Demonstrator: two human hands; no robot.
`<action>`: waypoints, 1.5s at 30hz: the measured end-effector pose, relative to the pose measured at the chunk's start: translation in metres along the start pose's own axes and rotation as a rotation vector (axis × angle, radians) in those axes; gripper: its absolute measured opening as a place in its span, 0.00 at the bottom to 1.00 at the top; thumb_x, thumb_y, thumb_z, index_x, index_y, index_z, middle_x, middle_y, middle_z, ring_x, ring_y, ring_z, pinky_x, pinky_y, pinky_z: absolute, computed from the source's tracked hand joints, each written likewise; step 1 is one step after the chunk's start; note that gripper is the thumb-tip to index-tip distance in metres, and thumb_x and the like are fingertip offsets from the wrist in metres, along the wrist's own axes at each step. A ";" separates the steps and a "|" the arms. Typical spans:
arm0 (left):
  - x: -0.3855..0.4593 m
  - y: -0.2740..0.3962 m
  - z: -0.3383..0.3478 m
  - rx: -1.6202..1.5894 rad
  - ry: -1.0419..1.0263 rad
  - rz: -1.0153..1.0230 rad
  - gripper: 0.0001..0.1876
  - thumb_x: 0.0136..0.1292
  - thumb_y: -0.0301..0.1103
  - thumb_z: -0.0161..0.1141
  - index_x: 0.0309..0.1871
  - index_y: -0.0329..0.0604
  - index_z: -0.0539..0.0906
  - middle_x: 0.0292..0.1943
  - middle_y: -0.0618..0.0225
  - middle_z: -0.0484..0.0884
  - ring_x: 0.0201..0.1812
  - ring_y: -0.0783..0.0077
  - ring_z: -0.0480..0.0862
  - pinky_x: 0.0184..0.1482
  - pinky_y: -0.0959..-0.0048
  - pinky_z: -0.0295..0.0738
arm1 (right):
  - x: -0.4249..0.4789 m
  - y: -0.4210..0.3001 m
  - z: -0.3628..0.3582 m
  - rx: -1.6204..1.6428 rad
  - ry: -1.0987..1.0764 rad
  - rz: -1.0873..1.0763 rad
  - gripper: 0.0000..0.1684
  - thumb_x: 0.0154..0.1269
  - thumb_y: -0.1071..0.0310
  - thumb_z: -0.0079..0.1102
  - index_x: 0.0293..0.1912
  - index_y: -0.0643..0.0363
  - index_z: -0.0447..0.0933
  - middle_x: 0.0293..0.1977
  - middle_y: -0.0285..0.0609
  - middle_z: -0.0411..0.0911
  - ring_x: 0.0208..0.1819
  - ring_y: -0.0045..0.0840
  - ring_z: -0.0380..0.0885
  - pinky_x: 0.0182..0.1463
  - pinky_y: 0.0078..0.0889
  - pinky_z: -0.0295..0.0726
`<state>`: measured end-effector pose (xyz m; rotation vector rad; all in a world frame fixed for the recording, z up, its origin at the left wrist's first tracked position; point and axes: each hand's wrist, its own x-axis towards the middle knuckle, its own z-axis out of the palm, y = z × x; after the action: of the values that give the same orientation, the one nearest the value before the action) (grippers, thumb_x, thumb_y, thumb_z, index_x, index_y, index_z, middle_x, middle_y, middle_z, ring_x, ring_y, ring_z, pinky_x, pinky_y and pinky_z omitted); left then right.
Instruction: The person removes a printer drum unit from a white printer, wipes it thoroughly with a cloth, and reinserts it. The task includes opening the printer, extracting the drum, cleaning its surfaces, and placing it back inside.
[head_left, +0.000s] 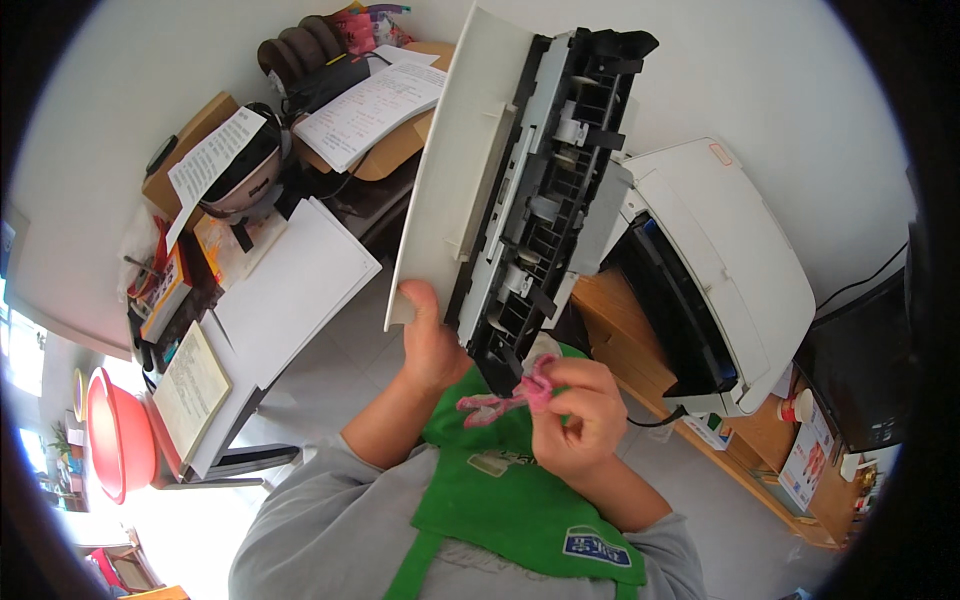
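Observation:
A long printer panel (454, 172) with a pale cover and a black ribbed inner side with rollers is held up, tilted, in front of me. My left hand (431, 345) grips its lower end, the thumb on the pale cover. In my right hand (581, 420) a pink cloth (536, 386) is pinched between thumb and fingers, close to the black lower corner of the panel. Behind and to the right a white printer (712, 247) stands with its dark inside exposed. I wear a green apron (510, 517).
Paper stacks (292, 285) and a notebook (187, 390) lie on the dark desk at left, near a helmet (251, 176) and an open cardboard box (401, 150). A red basin (116, 435) is at far left. The printer stands on a wooden cabinet (626, 330), beside a dark monitor (862, 360).

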<state>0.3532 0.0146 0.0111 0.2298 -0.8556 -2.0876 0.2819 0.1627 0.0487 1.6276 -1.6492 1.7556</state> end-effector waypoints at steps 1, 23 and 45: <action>0.001 -0.002 -0.005 0.000 0.017 0.017 0.42 0.66 0.68 0.40 0.70 0.40 0.60 0.63 0.61 0.70 0.61 0.63 0.74 0.60 0.61 0.74 | 0.000 0.001 -0.003 0.029 0.019 -0.015 0.21 0.47 0.89 0.65 0.32 0.58 0.64 0.34 0.49 0.76 0.34 0.35 0.79 0.37 0.32 0.79; -0.018 -0.033 -0.023 0.757 0.114 0.862 0.38 0.71 0.61 0.38 0.68 0.32 0.60 0.61 0.58 0.70 0.59 0.62 0.73 0.61 0.65 0.69 | 0.003 -0.023 -0.022 -0.111 -0.061 -0.049 0.21 0.46 0.87 0.68 0.32 0.57 0.66 0.38 0.49 0.75 0.35 0.32 0.77 0.33 0.25 0.73; -0.013 -0.035 -0.027 0.836 0.245 1.122 0.39 0.73 0.58 0.39 0.66 0.21 0.59 0.58 0.49 0.71 0.55 0.60 0.75 0.56 0.65 0.71 | 0.022 -0.002 0.015 -0.518 -0.122 -0.340 0.08 0.51 0.72 0.64 0.34 0.55 0.75 0.42 0.38 0.82 0.47 0.27 0.80 0.47 0.26 0.72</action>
<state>0.3507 0.0253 -0.0340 0.3269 -1.2636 -0.5954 0.2833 0.1404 0.0633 1.6541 -1.5843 0.9828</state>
